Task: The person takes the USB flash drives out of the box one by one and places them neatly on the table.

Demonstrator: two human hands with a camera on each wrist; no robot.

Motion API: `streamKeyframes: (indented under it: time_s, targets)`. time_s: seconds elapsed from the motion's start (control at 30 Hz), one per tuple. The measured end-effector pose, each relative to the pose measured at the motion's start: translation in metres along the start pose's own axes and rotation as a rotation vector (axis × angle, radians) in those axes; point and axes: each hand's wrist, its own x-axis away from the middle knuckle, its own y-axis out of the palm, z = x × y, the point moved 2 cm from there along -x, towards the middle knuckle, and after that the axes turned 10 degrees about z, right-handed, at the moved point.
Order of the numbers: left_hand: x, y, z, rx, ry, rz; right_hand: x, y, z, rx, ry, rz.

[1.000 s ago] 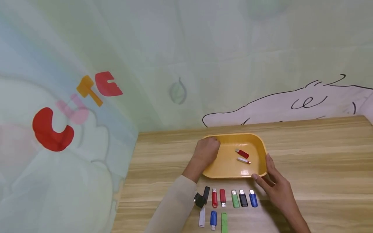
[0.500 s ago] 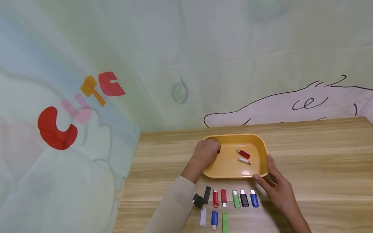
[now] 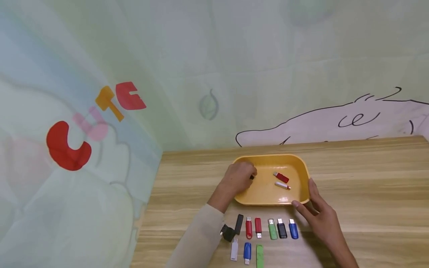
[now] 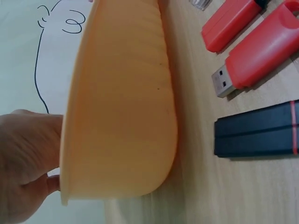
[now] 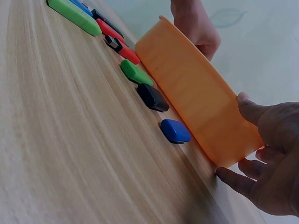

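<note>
My left hand [image 3: 237, 178] reaches over the left end of the yellow tray [image 3: 264, 204], fingers curled round a small dark object [image 3: 252, 177], mostly hidden. In the left wrist view the tray wall [image 4: 121, 102] covers the fingertips of that hand [image 4: 25, 163]. My right hand [image 3: 321, 219] grips the tray's near right corner, thumb at the rim; the right wrist view shows this hand [image 5: 273, 154] with fingers spread low against the outer wall [image 5: 201, 93]. Inside the tray lie a red USB stick [image 3: 282, 178] and a white one [image 3: 281, 185] with a red end.
In front of the tray is a row of USB sticks: black [image 3: 239, 224], red [image 3: 248, 229], another red [image 3: 258, 226], green [image 3: 273, 230], black [image 3: 282, 230], blue [image 3: 294, 230]. Nearer lie white [image 3: 234, 251], blue [image 3: 247, 251] and green [image 3: 259, 257] ones. A patterned cloth [image 3: 187, 74] stands behind.
My left hand has shifted slightly right and nearer inside the tray, and the dark object at its fingers shows more. My right hand keeps its place on the tray corner.
</note>
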Motion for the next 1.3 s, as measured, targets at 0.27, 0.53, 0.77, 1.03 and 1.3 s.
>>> streamKeyframes:
  time_s: [0.27,0.53,0.77,1.03,1.3]
  targets:
    - [-0.0044,-0.0044,-0.0052,0.003,-0.078,0.007,-0.0014,0.0017,-0.0003,0.013,-0.003,-0.001]
    - [-0.0045,-0.0002,-0.0049,-0.022,-0.109,-0.035,0.0005,0.0031,0.0001,0.021,0.008,-0.010]
    - [-0.0045,0.0030,-0.0044,-0.007,-0.119,-0.053,-0.0006,0.0033,-0.0012,0.034,0.008,-0.012]
    - [-0.0037,0.0024,-0.0032,-0.005,-0.076,-0.057,-0.0001,0.0028,-0.0019,0.032,0.013,-0.006]
    - [-0.0054,0.0000,-0.0020,-0.012,-0.075,-0.068,0.0001,0.0030,-0.0005,0.013,0.002,0.004]
